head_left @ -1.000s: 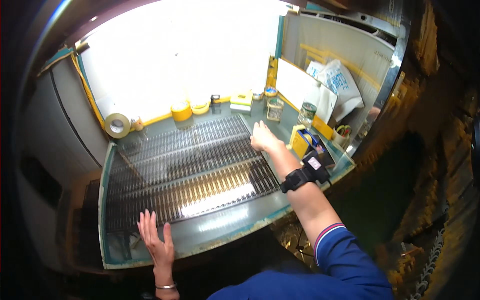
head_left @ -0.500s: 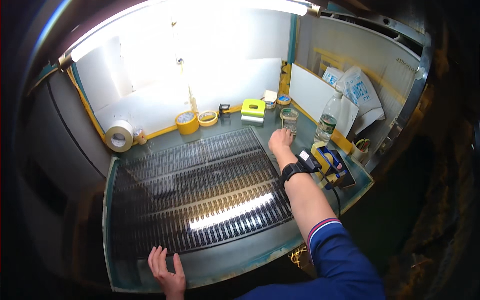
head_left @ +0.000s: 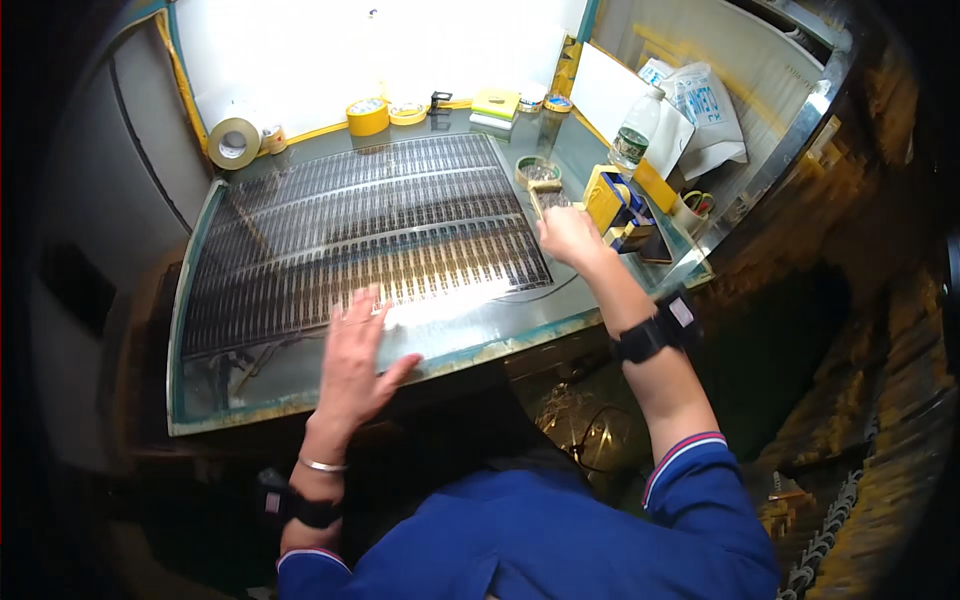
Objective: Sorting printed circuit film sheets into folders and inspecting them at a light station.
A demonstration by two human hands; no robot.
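Observation:
A large film sheet [head_left: 370,225] printed with rows of small dark shapes lies on the glass-topped table [head_left: 470,322]. Over its near edge my left hand [head_left: 355,360] is spread, palm down; whether it touches the sheet is unclear. My right hand [head_left: 572,238] is closed around a small flat tool with a pale edge [head_left: 546,188], brush-like in shape, right of the sheet; my fingers hide part of it. Just beyond that tool stands a short round glass jar [head_left: 536,170].
A yellow-and-blue tape dispenser [head_left: 612,205] sits right of my right hand, with a plastic bottle [head_left: 632,135] behind it. Along the back are a green hole punch [head_left: 495,104], a yellow tape roll [head_left: 367,117] and a larger roll [head_left: 234,144] at left.
My right hand has drawn back from the jar toward me with the flat tool in it. My left hand has moved forward over the sheet's near edge. The view has tilted down.

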